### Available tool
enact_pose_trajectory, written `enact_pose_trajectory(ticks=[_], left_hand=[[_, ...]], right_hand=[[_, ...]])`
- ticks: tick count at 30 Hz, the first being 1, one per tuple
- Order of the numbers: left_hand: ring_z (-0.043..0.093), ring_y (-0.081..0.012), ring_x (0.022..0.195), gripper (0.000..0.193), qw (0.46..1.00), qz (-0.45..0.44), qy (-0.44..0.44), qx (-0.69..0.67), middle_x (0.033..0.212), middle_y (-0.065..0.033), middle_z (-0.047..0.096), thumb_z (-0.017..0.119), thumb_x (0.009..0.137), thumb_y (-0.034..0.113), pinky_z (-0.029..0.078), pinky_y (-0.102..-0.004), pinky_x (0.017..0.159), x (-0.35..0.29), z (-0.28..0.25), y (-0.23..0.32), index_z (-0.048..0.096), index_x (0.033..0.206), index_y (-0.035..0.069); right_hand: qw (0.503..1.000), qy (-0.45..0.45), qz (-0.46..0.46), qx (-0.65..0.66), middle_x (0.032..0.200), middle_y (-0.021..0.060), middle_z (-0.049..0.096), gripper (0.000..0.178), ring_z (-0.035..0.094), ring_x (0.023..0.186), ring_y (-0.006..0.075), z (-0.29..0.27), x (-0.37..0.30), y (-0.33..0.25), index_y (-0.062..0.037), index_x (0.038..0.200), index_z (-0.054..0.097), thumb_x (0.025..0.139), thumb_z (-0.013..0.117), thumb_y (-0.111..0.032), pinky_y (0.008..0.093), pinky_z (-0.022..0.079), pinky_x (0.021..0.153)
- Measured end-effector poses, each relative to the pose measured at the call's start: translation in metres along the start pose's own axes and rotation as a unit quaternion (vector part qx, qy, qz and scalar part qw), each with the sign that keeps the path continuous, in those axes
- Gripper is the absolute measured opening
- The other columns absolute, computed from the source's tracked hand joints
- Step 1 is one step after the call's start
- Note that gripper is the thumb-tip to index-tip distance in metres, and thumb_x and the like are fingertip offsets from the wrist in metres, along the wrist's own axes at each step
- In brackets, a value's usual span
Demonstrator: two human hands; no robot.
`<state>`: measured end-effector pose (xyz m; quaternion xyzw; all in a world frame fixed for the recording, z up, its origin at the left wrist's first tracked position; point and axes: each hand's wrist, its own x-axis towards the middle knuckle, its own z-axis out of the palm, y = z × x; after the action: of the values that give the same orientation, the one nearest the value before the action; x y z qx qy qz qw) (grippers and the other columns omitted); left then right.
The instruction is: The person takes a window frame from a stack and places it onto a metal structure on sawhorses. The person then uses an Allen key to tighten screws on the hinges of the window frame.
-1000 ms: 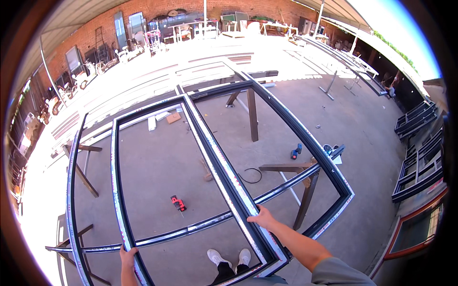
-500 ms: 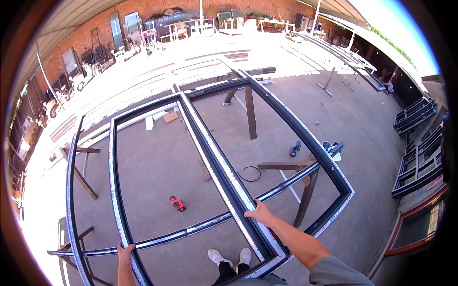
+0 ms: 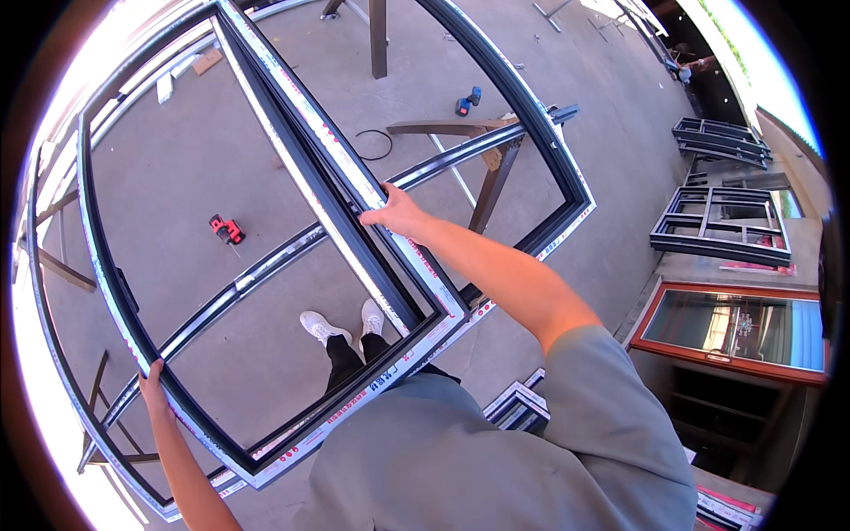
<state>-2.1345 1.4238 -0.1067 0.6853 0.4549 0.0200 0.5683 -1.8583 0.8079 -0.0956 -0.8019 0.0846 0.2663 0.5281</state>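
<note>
A long dark window sash [image 3: 381,380] with printed protective film lies over a larger dark window frame [image 3: 522,97]. My left hand [image 3: 153,389] grips the sash's left side rail near the near end, its fingers partly hidden by the rail. Across the sash, my right hand [image 3: 396,212] is closed round the right side rail, thumb on top; the fingers beneath are hidden. A film-covered support bar [image 3: 257,276] passes beneath both frames close to my hands. Its right part rests by a brown trestle [image 3: 502,181].
On the concrete floor lie a red cordless drill [image 3: 227,230], a blue cordless drill [image 3: 469,102] and a black cable loop [image 3: 376,146]. My white shoes [image 3: 325,326] stand under the sash. Finished frames [image 3: 722,221] and a brown-framed glass panel [image 3: 735,329] line the right side.
The view has tilted down toward my body, so frames and floor tools appear higher and further left. Both hands keep their grip on the sash.
</note>
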Motion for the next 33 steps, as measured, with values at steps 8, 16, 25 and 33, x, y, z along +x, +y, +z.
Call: enact_pose_trajectory(ticks=[8, 16, 25, 33], left_hand=[[0.061, -0.0174, 0.080, 0.055, 1.000, -0.002, 0.004, 0.014, 0.095, -0.0055, 0.064, 0.077, 0.086, 0.031, 0.051, -0.0315, 0.070, -0.007, 0.012, 0.013, 0.060, 0.130, 0.003], [0.060, -0.0162, 0.081, 0.055, 1.000, -0.004, 0.014, 0.020, 0.096, -0.0047, 0.063, 0.077, 0.086, 0.030, 0.049, -0.0310, 0.072, -0.037, 0.022, 0.037, 0.061, 0.131, 0.003], [0.059, -0.0162, 0.080, 0.065, 0.992, -0.015, 0.061, 0.109, 0.096, -0.0062, 0.063, 0.080, 0.082, 0.039, 0.047, -0.0296, 0.070, -0.072, 0.010, 0.100, 0.061, 0.131, 0.002], [0.063, -0.0220, 0.101, 0.080, 0.971, 0.048, 0.117, 0.201, 0.114, -0.0123, 0.066, 0.082, 0.081, 0.049, 0.049, -0.0316, 0.089, -0.118, 0.006, 0.175, 0.056, 0.139, -0.001]], right_hand=[[1.000, 0.002, 0.003, -0.008, 0.124, 0.0243, 0.065, 0.095, 0.064, 0.114, 0.0298, -0.005, -0.007, -0.002, 0.0115, 0.143, 0.045, 0.066, 0.086, -0.026, 0.0351, 0.050, 0.101], [1.000, 0.001, 0.000, -0.012, 0.119, 0.0211, 0.066, 0.097, 0.064, 0.108, 0.0269, -0.017, 0.006, 0.014, 0.0091, 0.144, 0.046, 0.064, 0.087, -0.028, 0.0344, 0.051, 0.096], [0.996, -0.055, 0.002, 0.065, 0.109, 0.0178, 0.067, 0.072, 0.065, 0.100, 0.0247, -0.022, 0.010, 0.018, 0.0056, 0.129, 0.058, 0.068, 0.084, -0.022, 0.0351, 0.052, 0.090], [0.985, -0.096, 0.022, 0.143, 0.102, 0.0139, 0.068, 0.059, 0.069, 0.085, 0.0195, -0.020, 0.011, 0.024, 0.0008, 0.127, 0.060, 0.076, 0.081, -0.020, 0.0343, 0.058, 0.079]])
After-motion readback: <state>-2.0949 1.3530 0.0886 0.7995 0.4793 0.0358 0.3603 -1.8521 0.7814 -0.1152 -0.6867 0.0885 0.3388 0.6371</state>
